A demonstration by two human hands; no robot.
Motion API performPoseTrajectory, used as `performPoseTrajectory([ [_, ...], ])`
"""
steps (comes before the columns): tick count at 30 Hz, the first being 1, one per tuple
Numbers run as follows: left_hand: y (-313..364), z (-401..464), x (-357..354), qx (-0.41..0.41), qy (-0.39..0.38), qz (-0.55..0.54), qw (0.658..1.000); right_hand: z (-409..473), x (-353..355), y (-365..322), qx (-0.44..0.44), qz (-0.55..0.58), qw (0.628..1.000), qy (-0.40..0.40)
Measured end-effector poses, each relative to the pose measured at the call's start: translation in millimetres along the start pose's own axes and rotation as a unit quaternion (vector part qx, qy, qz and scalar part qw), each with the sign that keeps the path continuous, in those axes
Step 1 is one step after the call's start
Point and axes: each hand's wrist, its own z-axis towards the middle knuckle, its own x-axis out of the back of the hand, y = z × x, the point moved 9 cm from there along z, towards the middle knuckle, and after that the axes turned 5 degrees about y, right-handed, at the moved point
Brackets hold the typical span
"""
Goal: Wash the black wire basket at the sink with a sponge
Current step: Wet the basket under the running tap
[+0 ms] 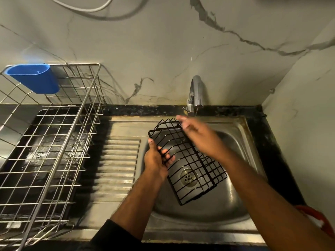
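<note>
The black wire basket (188, 160) hangs tilted over the steel sink bowl (233, 144), its long side running from upper left to lower right. My left hand (156, 158) grips its left edge, fingers curled through the wires. My right hand (195, 132) is blurred with its fingers spread at the basket's far top corner, just below the tap; whether it holds anything I cannot tell. No sponge shows in the head view.
A chrome tap (196, 93) stands behind the bowl, and the drain (188, 177) shows through the basket. The ribbed drainboard (117, 160) lies to the left, beside a large steel dish rack (54, 142) carrying a blue plastic cup (34, 77). Something red (320, 221) sits at the right edge.
</note>
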Motion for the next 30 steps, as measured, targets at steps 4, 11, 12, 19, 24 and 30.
performPoseTrajectory([
  [4, 3.1, -2.9, -2.3, -0.005, 0.009, -0.008, 1.0, 0.9, -33.5, 20.8, 0.058, -0.241, 0.964, -0.094],
  [11, 21.5, -2.8, 12.2, -0.04, 0.039, -0.013, 0.998, 25.0, 10.4, 64.4, -0.176, 0.07, 0.974, 0.121],
  [12, 23.8, -3.5, 13.7, -0.053, 0.044, -0.002, 0.998, 29.4, 9.5, 64.7, -0.193, 0.174, 0.955, 0.141],
  [19, 32.1, -12.3, 11.8, -0.112, 0.038, 0.046, 0.992, 43.8, 11.0, 75.4, -0.338, 0.493, 0.767, 0.233],
  [24, 30.0, -24.1, -1.8, -0.123, -0.001, 0.076, 0.989, 17.7, 33.4, 55.8, -0.256, 0.151, 0.954, 0.028],
  [30, 7.3, -49.1, -30.3, -0.139, -0.058, 0.139, 0.979, -50.8, 95.3, 88.4, -0.224, 0.058, 0.96, 0.155],
])
